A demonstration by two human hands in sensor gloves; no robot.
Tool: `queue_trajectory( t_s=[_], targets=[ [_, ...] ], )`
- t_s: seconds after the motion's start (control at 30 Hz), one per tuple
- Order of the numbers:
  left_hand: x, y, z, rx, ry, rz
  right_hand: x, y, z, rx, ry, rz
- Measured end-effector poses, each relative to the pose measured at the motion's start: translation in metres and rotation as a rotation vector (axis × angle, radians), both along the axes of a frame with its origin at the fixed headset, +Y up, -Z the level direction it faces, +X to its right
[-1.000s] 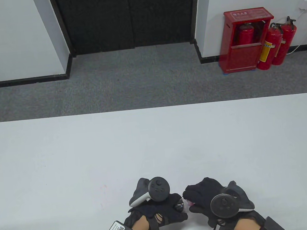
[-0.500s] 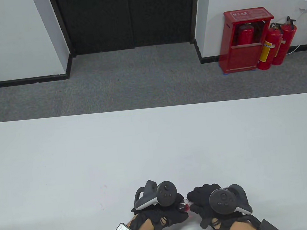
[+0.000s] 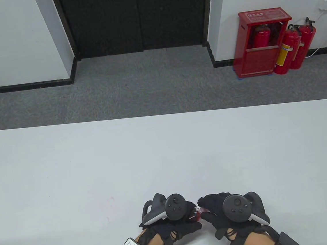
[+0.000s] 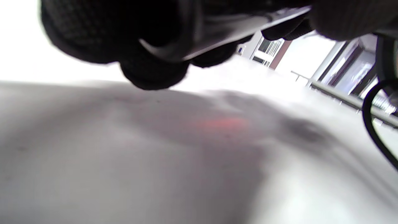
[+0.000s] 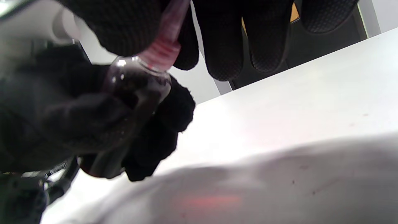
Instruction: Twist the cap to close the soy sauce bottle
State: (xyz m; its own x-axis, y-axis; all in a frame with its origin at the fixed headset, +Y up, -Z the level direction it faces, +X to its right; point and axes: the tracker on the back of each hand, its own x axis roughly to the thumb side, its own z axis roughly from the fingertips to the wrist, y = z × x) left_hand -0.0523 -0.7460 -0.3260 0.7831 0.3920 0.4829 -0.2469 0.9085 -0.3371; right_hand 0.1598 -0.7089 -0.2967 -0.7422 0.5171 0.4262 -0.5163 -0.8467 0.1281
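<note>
My left hand point(image 3: 173, 224) grips the soy sauce bottle point(image 5: 133, 93) around its dark body, held tilted above the near edge of the counter point(image 3: 166, 156). My right hand point(image 3: 221, 216) pinches the red cap point(image 5: 164, 46) at the neck. Whether the cap is fully seated I cannot tell; the fingers point(image 5: 224, 40) cover it.

We count two gloved hands, the left hand point(image 3: 173, 227) and the right hand point(image 3: 221, 215), one tracker on each. Between them we see one soy sauce bottle point(image 5: 133, 93) with one red cap point(image 5: 164, 46). One table point(image 3: 166, 156); three fire extinguishers point(image 3: 287, 48); one red cabinet point(image 3: 259, 42).
</note>
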Motion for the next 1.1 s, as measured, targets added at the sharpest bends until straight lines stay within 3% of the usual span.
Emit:
queue_trajectory(
  t_s=[0.1,0.23,0.27,0.33,0.37,0.53,0.8,0.9,1.1],
  targets=[
    [-0.002,-0.001,-0.001,0.039,0.019,-0.007,0.022,0.009,-0.004,0.000,-0.052,-0.116],
    [-0.007,-0.007,-0.007,0.003,0.038,0.036,0.059,0.009,-0.013,-0.048,-0.163,-0.216],
    [-0.008,-0.008,-0.008,-0.002,0.041,0.042,0.065,0.006,-0.017,-0.089,-0.179,-0.212],
    [-0.010,-0.010,-0.010,-0.015,0.047,0.034,0.077,-0.013,-0.026,-0.327,-0.205,-0.129],
    [-0.010,-0.010,-0.011,-0.017,0.050,0.035,0.080,-0.019,-0.028,-0.387,-0.227,-0.096],
    [-0.013,-0.009,-0.011,-0.033,0.072,0.056,0.084,-0.047,-0.039,-0.522,-0.265,-0.014],
    [-0.021,0.005,-0.020,-0.126,0.240,0.207,0.072,-0.045,-0.038,-0.529,-0.216,0.037],
    [-0.028,0.015,-0.040,-0.125,0.304,0.121,0.072,-0.044,-0.038,-0.531,-0.210,0.030],
    [-0.050,0.028,-0.086,-0.101,0.562,0.158,0.073,-0.042,-0.038,-0.532,-0.207,0.011]
  ],
)
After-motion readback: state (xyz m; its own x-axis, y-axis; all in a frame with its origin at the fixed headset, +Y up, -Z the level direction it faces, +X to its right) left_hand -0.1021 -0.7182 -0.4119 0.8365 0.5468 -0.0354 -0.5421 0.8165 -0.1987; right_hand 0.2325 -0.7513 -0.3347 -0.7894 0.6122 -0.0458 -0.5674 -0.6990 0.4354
